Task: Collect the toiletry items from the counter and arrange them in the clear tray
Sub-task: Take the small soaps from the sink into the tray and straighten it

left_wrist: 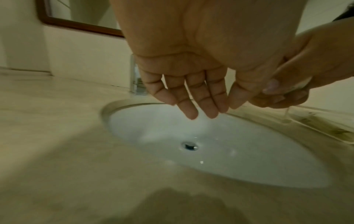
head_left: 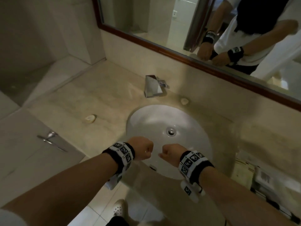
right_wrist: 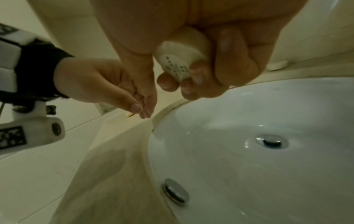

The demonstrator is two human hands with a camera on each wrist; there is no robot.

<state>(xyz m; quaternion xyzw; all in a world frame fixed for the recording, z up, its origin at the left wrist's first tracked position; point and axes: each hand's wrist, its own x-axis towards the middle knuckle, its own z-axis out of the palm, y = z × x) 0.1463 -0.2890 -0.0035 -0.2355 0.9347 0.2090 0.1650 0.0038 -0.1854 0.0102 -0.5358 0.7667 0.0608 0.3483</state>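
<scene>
Your right hand (right_wrist: 201,63) grips a small white bottle (right_wrist: 180,60) over the sink (head_left: 146,118); your left hand (left_wrist: 191,68) hangs empty, fingers straight.

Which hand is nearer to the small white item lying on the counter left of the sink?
Left. The left hand is on that item's side; the right hand is farther across the sink.

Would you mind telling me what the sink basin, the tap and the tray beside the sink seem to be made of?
Round white sink basin: likely glazed ceramic, glossy with soft reflections. Angular silver tap: polished chrome-like metal, with mirror-bright faces. Clear tray: transparent plastic or acrylic, perhaps glass; the counter shows through its walls.
</scene>
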